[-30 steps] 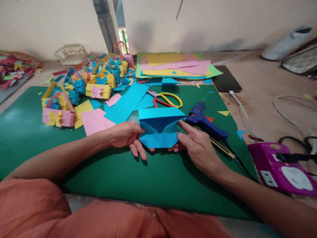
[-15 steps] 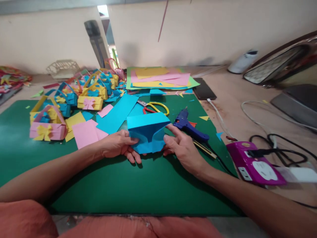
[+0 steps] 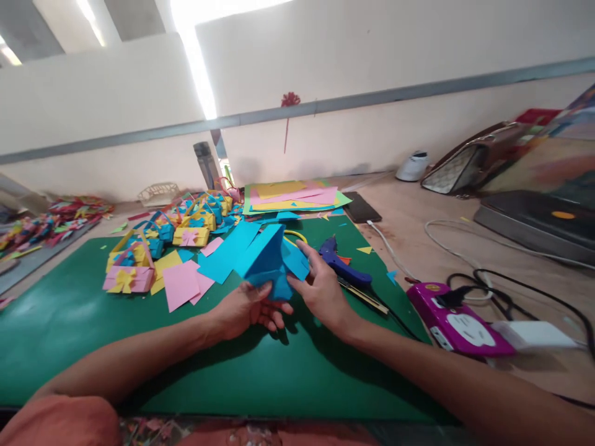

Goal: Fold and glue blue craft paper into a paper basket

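Observation:
A folded blue paper box [image 3: 266, 260], tilted, is held between my two hands above the green mat. My left hand [image 3: 253, 306] grips its lower left edge, thumb on top and fingers underneath. On the other side, my right hand [image 3: 320, 291] pinches the right flap between thumb and fingers. Behind the box lie flat blue paper sheets [image 3: 227, 251] and yellow-handled scissors [image 3: 296, 236], mostly hidden. A blue glue gun [image 3: 344, 263] rests just beyond my right hand, beside a yellow cutter knife [image 3: 365, 296].
Several small paper baskets [image 3: 130, 275] stand at the left on the green mat [image 3: 186, 365]. Pink paper pieces [image 3: 182, 285] lie near them. Stacked coloured sheets [image 3: 292, 197] and a dark phone [image 3: 362, 207] are at the back. A purple power socket [image 3: 460, 319] with cables sits right.
The blue box has turned and tilted, its right flap now standing out to the side in my right hand. My view has risen, showing more wall.

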The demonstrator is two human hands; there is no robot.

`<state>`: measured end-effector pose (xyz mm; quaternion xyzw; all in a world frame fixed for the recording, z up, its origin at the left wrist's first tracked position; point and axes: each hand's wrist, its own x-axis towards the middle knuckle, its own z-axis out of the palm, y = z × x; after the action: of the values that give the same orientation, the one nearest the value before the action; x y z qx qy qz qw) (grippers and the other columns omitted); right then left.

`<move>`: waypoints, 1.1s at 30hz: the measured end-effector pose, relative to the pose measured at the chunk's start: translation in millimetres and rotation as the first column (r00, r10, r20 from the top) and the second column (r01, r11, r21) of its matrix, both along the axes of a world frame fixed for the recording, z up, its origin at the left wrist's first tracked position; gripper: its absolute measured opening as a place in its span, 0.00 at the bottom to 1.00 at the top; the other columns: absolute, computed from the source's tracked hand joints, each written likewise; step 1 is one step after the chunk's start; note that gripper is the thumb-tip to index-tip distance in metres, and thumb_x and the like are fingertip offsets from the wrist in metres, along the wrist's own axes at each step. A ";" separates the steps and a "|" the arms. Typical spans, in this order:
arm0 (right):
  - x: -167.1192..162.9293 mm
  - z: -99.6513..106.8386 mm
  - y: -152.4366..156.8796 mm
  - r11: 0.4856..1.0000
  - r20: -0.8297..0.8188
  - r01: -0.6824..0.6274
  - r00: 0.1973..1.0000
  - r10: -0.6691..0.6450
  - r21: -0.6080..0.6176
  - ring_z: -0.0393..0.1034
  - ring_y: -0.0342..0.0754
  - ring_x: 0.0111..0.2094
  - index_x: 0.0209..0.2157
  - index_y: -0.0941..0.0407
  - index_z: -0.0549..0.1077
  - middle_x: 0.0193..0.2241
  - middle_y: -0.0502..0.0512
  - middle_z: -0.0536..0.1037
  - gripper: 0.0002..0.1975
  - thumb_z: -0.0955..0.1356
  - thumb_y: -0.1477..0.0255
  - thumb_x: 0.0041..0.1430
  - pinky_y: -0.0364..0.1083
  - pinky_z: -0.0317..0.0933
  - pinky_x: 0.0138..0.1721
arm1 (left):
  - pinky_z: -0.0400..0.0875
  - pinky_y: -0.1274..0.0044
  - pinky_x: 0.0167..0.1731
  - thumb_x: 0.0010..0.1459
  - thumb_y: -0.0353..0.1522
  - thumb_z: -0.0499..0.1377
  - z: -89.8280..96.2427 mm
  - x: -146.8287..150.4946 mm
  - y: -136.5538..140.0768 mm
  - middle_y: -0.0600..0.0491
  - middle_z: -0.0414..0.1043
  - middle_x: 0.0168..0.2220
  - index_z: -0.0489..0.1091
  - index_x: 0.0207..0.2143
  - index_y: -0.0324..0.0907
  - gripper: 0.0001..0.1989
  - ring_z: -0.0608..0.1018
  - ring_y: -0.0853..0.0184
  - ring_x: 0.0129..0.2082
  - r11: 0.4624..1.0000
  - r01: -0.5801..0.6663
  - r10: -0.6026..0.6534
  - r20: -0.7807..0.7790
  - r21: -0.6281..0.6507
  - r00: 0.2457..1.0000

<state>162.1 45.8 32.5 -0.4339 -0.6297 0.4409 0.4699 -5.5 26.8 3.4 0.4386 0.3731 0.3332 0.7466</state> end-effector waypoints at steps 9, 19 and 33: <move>6.5 28.6 11.2 0.973 0.186 0.003 0.981 -0.047 0.233 0.54 0.41 0.19 0.59 0.62 0.54 0.18 0.44 0.65 0.32 0.63 0.70 0.53 0.41 0.54 0.22 | 0.66 0.76 0.33 0.56 0.38 0.56 54.3 0.6 -43.9 0.46 0.75 0.32 0.74 0.39 0.38 0.14 0.74 0.64 0.32 0.581 0.254 0.360 -0.523 0.773 0.773; -7.8 43.6 -3.0 0.772 0.343 -0.055 0.914 -0.217 0.634 0.67 0.45 0.24 0.59 0.59 0.55 0.22 0.49 0.73 0.30 0.61 0.76 0.53 0.44 0.60 0.29 | 0.63 0.72 0.31 0.60 0.35 0.52 64.6 -5.7 -5.3 0.48 0.73 0.34 0.70 0.33 0.39 0.11 0.71 0.64 0.32 -0.155 0.684 0.970 -0.022 0.713 0.243; -3.6 22.9 4.6 0.476 0.451 -0.307 0.864 -0.224 0.824 0.72 0.49 0.33 0.62 0.57 0.45 0.34 0.56 0.77 0.32 0.61 0.78 0.57 0.54 0.64 0.43 | 0.67 0.74 0.30 0.58 0.28 0.49 57.3 -4.3 5.5 0.48 0.73 0.43 0.70 0.38 0.41 0.11 0.75 0.64 0.36 -0.065 0.580 0.895 -0.209 0.812 0.394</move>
<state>158.5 50.4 55.4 -0.2136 -0.8741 -0.0618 0.4318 -9.8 32.2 60.8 0.8297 0.3965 0.3160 -0.2334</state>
